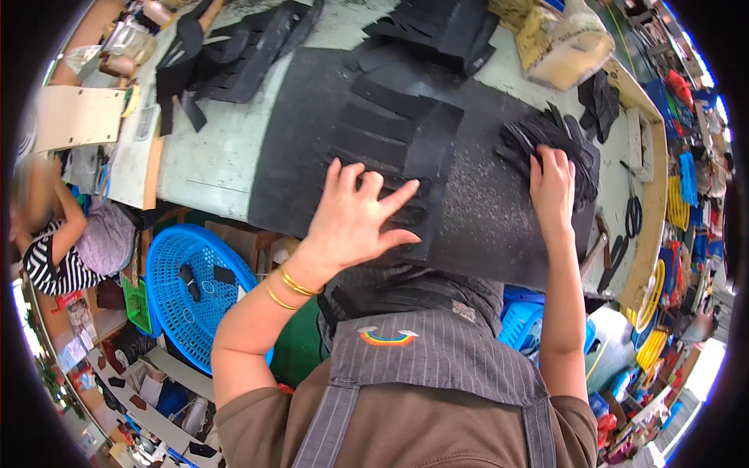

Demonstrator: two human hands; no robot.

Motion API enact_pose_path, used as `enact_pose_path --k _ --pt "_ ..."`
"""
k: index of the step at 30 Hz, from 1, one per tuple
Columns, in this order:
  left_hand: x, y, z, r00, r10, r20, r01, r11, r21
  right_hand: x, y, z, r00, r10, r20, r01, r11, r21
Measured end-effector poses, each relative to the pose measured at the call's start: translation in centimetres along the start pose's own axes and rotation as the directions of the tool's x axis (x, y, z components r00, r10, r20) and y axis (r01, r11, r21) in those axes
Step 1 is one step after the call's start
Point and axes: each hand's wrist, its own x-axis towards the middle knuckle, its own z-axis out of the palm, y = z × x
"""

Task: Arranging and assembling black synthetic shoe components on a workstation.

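A black sheet piece slit into strips (406, 129) lies on the dark mat (484, 234) in front of me. My left hand (351, 207) rests over its near part with fingers and thumb spread, pressing on it or just touching it. To the right sits a loose pile of black strips (523, 140). My right hand (555, 183) reaches onto this pile, fingers bent down around some of the strips; the fingertips are partly hidden among them. Small pale crumbs are scattered over the mat between my hands.
More slit black pieces (242, 54) lie at the far left and far middle. A yellowish foam-like block (566, 51) stands at the far right. Black-handled scissors (633, 214) lie by the table's right rim. A blue basket (199, 288) stands at lower left, near another person (70, 234).
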Motion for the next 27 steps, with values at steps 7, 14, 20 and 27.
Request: enact_pose_path --k 7,14,20,27 --pt "-1.1 -1.3 0.1 0.995 -0.09 -0.043 0.083 0.985 -0.148 -0.7 -0.6 -0.8 0.999 -0.033 0.005 0.033 0.999 0.011" --pt "-1.0 -4.2 1.2 0.993 -0.114 -0.031 0.114 0.993 -0.008 -0.4 -2.2 -1.4 1.0 -0.023 -0.021 0.026 0.992 0.123" --pt "-1.8 -4.4 1.6 0.973 -0.178 -0.145 0.156 0.976 -0.151 3.8 -14.4 -1.6 0.903 -0.188 0.386 -0.188 0.636 0.748" --pt "-1.4 -4.2 1.6 0.975 -0.197 -0.106 0.174 0.966 -0.193 5.6 -16.7 4.0 0.845 -0.287 0.45 -0.153 0.677 0.72"
